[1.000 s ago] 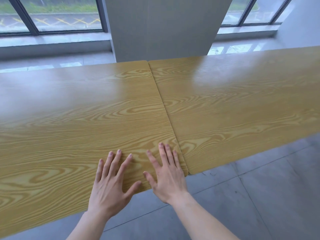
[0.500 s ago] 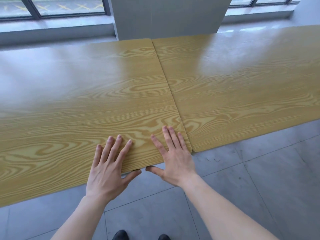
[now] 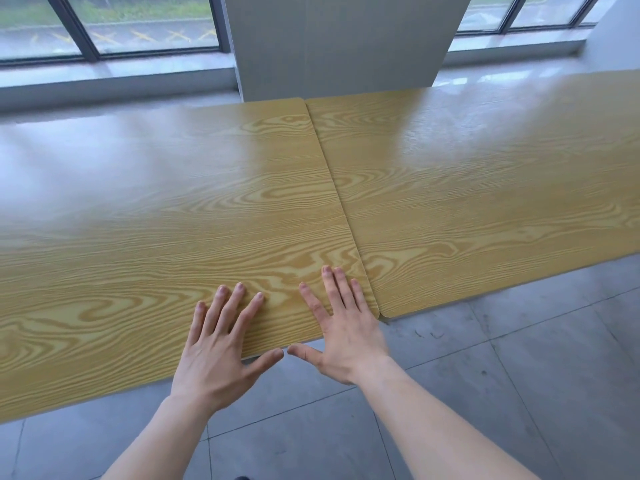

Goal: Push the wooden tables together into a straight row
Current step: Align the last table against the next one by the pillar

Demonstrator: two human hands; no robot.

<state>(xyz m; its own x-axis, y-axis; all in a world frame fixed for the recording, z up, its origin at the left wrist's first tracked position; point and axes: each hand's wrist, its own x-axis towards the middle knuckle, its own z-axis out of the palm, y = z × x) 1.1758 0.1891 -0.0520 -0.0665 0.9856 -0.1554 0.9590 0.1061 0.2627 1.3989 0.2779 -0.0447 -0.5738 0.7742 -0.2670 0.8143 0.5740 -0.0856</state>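
Both tables touch along one seam; the near edges look almost level. Left hand and right hand lie flat, fingers spread wide, holding nothing.

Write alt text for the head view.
Two bare hands, left and right, rest flat with fingers spread on the near edge of the left table, beside its seam with the right table. The tabletops meet edge to edge; behind are a pillar and windows.
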